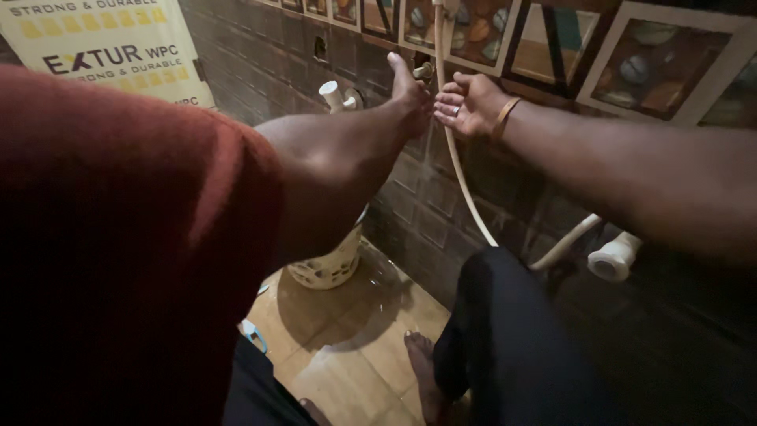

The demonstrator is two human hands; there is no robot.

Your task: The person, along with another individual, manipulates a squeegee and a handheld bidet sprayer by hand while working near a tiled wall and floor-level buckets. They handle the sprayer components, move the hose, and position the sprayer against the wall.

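both arms stretch forward to the dark tiled wall [441, 213], because the fitting they work at sits high on it, above a wet floor. the left hand [408, 93] is raised against the small metal tap [424, 71] set in the wall, thumb pointing up and the palm pressed toward the fitting; its fingers [398, 67] lie on the far side, so i cannot tell how tightly they close or whether they grip the tap itself. the right hand [467, 104] is held just beside it, palm turned upward and fingers [451, 99] loosely curled and open, grasping nothing, cupped right by the white hose [461, 185] as if placed to catch or feel what comes from the tap. a bracelet sits at that wrist [505, 117].

the hose hangs down from the tap area along the wall and curves off to the right, toward a white pipe end [615, 256] low down. a white knob [337, 96] juts from the wall left of the hands. below the left forearm stands a pale perforated basket [327, 268] on the tiled floor [347, 355], which shines with water. a bare foot [422, 367] rests there, the knee bent in dark trousers.
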